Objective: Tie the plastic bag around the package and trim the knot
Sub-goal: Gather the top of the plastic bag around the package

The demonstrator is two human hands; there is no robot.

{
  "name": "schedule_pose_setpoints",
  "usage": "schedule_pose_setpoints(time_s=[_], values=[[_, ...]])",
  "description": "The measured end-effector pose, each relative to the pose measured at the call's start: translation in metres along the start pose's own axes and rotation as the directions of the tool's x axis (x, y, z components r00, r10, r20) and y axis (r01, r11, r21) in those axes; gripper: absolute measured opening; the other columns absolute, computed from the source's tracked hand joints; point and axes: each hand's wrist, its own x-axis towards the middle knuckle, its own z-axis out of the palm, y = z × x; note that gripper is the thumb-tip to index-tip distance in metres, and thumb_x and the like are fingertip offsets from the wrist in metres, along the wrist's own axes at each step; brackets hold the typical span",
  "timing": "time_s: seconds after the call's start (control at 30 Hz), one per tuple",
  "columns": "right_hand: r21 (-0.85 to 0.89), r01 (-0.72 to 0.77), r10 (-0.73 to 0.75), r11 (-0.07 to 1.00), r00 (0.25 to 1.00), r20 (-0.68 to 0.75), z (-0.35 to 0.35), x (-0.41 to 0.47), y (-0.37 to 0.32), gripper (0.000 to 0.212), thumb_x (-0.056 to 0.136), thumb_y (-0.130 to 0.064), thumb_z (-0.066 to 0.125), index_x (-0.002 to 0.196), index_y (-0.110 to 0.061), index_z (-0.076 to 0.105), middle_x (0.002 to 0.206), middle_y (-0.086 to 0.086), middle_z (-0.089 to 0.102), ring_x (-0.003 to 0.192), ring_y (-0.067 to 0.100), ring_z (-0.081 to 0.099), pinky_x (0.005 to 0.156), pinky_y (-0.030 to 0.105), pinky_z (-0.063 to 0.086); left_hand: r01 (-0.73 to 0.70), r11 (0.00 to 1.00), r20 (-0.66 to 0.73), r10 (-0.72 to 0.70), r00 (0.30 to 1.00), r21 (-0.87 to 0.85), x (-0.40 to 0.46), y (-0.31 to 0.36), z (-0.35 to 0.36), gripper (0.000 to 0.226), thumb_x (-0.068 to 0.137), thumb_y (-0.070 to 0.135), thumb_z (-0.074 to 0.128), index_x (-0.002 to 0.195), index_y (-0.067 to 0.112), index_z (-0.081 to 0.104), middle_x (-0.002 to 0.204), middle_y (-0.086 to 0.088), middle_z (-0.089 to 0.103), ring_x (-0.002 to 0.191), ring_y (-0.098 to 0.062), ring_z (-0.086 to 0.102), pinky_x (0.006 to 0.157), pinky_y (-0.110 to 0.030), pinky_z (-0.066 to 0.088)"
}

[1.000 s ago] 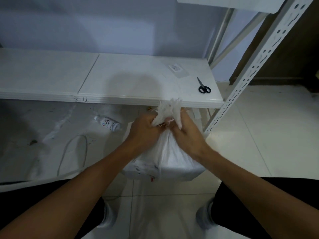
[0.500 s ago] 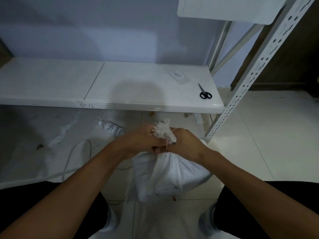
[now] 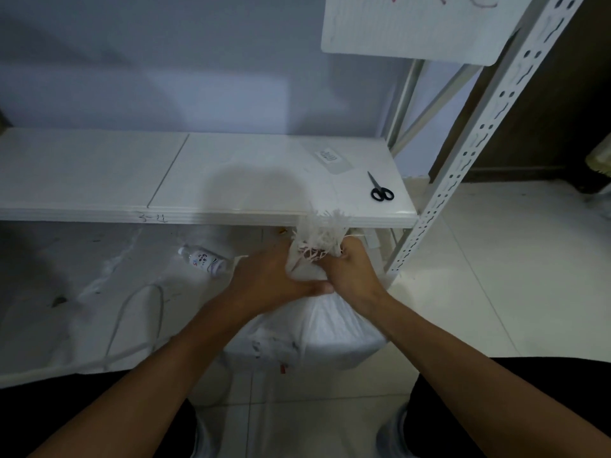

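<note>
A white plastic bag (image 3: 325, 328) with a package inside stands on the floor between my knees. Its gathered neck ends in a frayed white tuft (image 3: 322, 233) that sticks up just below the shelf edge. My left hand (image 3: 269, 279) grips the neck from the left, thumb pressed across it. My right hand (image 3: 352, 272) grips the same neck from the right, just under the tuft. Both hands touch each other around the bag. Black-handled scissors (image 3: 380, 190) lie on the white shelf, up and to the right of my hands.
The low white shelf (image 3: 205, 180) runs across the view, with a small label (image 3: 329, 157) on it. A perforated white upright (image 3: 463, 166) stands at right. A small bottle (image 3: 205, 259) and a white cable (image 3: 139, 312) lie on the floor at left.
Both hands stay closed on the bag's neck and have shifted up and right. The tuft now reaches the shelf edge, and the head camera has tilted up.
</note>
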Motion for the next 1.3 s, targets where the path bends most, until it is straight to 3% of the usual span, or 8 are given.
schedule_pose_setpoints(time_s=[0.17,0.4,0.57,0.77,0.9,1.03,1.17,1.3], values=[[0.142,-0.125,0.119,0.982,0.992,0.048,-0.001,-0.002,-0.004,0.018,0.09,-0.004,0.064,0.1,-0.011,0.077,0.098,0.005,0.078,0.096,0.018,0.073,0.084,0.034,0.06,0.044,0.996,-0.166,-0.057,0.984,-0.082,0.003,-0.002,0.018,0.05,0.058,0.072,0.074,0.096,0.041,0.064,0.092,0.019,0.068,0.094,-0.007,0.066,0.082,-0.028,0.047],[0.115,-0.103,0.085,0.988,0.985,0.148,-0.001,0.001,-0.003,0.024,0.098,-0.009,0.054,0.103,-0.023,0.073,0.106,-0.005,0.075,0.106,0.009,0.068,0.091,0.023,0.053,0.026,0.992,-0.319,-0.064,0.946,-0.121,0.016,0.006,0.021,0.039,0.066,0.06,0.072,0.087,0.027,0.073,0.09,0.0,0.076,0.086,-0.022,0.069,0.09,-0.05,0.047],[-0.02,0.014,-0.01,1.0,0.984,0.178,0.002,0.008,0.01,0.024,0.098,0.003,0.047,0.109,0.001,0.068,0.107,0.01,0.071,0.105,0.011,0.066,0.091,0.024,0.052,0.068,0.975,-0.269,-0.126,0.955,-0.213,0.019,-0.001,0.032,0.042,0.068,0.058,0.066,0.093,0.025,0.074,0.097,-0.004,0.076,0.096,-0.025,0.068,0.091,-0.048,0.048],[-0.136,0.012,0.011,0.991,0.985,0.172,0.001,0.021,0.03,0.037,0.097,-0.004,0.047,0.133,-0.006,0.056,0.13,0.009,0.062,0.126,0.019,0.057,0.11,0.037,0.044,0.119,0.935,-0.204,-0.194,0.96,-0.333,0.032,-0.007,0.043,0.043,0.065,0.054,0.067,0.092,0.021,0.074,0.098,-0.007,0.075,0.094,-0.026,0.069,0.091,-0.049,0.05],[-0.243,-0.016,0.072,0.97,0.972,0.224,-0.002,0.029,0.048,0.035,0.097,-0.005,0.047,0.131,-0.005,0.053,0.121,0.005,0.062,0.115,0.012,0.058,0.104,0.023,0.044,0.139,0.936,-0.19,-0.208,0.959,-0.323,0.039,-0.017,0.051,0.012,0.077,0.032,0.076,0.078,0.02,0.072,0.088,-0.009,0.075,0.085,-0.026,0.07,0.079,-0.04,0.055],[-0.408,-0.072,0.182,0.91,0.954,0.236,0.003,0.034,0.078,0.031,0.101,-0.011,0.045,0.129,-0.001,0.053,0.124,0.01,0.058,0.112,0.012,0.051,0.105,0.024,0.039,0.271,0.937,-0.113,-0.301,0.947,-0.219,0.059,-0.039,0.074,0.022,0.077,0.033,0.076,0.089,0.015,0.076,0.09,-0.007,0.075,0.079,-0.021,0.068,0.068,-0.029,0.051],[-0.486,-0.143,0.285,0.862,0.931,0.23,0.0,0.047,0.11,0.022,0.096,-0.009,0.053,0.117,-0.005,0.057,0.111,0.009,0.062,0.099,0.014,0.057,0.076,0.012,0.043,0.415,0.898,-0.031,-0.423,0.906,-0.144,0.086,-0.067,0.109,0.027,0.075,0.039,0.075,0.093,0.019,0.077,0.092,-0.006,0.075,0.082,-0.022,0.068,0.068,-0.027,0.05],[-0.481,-0.173,0.313,0.859,0.922,0.229,-0.003,0.072,0.141,0.034,0.092,-0.028,0.061,0.121,-0.014,0.053,0.122,0.006,0.066,0.111,0.021,0.063,0.086,0.023,0.044,0.414,0.896,0.044,-0.413,0.91,-0.157,0.125,-0.098,0.125,0.034,0.058,0.055,0.071,0.073,0.025,0.075,0.079,-0.004,0.074,0.082,-0.021,0.07,0.066,-0.03,0.049]])
